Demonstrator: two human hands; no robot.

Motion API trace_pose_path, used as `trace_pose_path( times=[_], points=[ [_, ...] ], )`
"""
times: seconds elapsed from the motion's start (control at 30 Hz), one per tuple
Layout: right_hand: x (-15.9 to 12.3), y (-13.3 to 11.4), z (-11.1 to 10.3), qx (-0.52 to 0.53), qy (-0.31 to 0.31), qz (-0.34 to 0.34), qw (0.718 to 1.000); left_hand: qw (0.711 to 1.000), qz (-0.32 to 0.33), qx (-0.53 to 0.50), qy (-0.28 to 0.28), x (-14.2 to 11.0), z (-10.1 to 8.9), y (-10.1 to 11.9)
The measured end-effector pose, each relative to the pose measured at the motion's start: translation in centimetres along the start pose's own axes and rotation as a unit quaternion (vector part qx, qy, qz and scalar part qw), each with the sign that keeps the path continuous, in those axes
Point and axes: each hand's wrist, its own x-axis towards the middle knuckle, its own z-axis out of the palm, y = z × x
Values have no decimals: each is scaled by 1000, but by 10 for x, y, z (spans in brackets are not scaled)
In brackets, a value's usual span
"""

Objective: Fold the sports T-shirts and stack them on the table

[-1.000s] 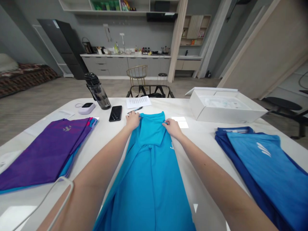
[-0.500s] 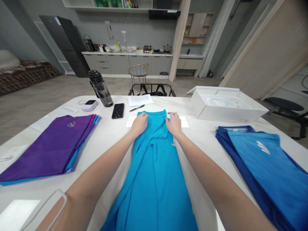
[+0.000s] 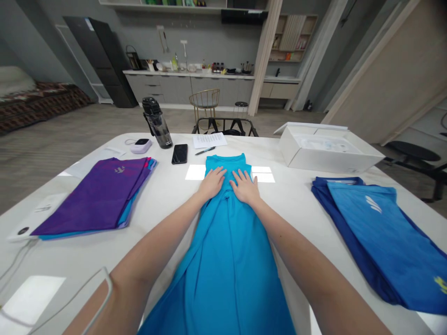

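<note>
A bright turquoise garment (image 3: 226, 270) lies lengthwise on the white table in front of me, its narrow end at the far side and its near part running out of view at the bottom. Near that far end, my left hand (image 3: 213, 182) rests flat on the cloth, fingers stretched out. My right hand (image 3: 245, 187) lies opposite on the right half, palm down with fingers spread. Both hands press on the fabric without gripping it. Creases and a small bunched fold show just below the hands.
Folded purple clothes (image 3: 94, 197) lie left, folded blue clothes (image 3: 377, 232) right. Farther back are a water bottle (image 3: 159, 125), a phone (image 3: 179, 154), a pen (image 3: 205, 151), a printed sheet (image 3: 210, 140), a small lilac device (image 3: 141, 146) and an open white box (image 3: 328, 151).
Both hands have left the edges at the garment's far end and moved inward and slightly nearer, now flat on the cloth. The view has shifted a little.
</note>
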Motion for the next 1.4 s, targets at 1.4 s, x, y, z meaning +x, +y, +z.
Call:
trace_pose_path(
  times=[1.4],
  points=[
    [-161,-39,-31,13,28,-96,995,984,-136,116,2,-191,-61,83]
  ],
)
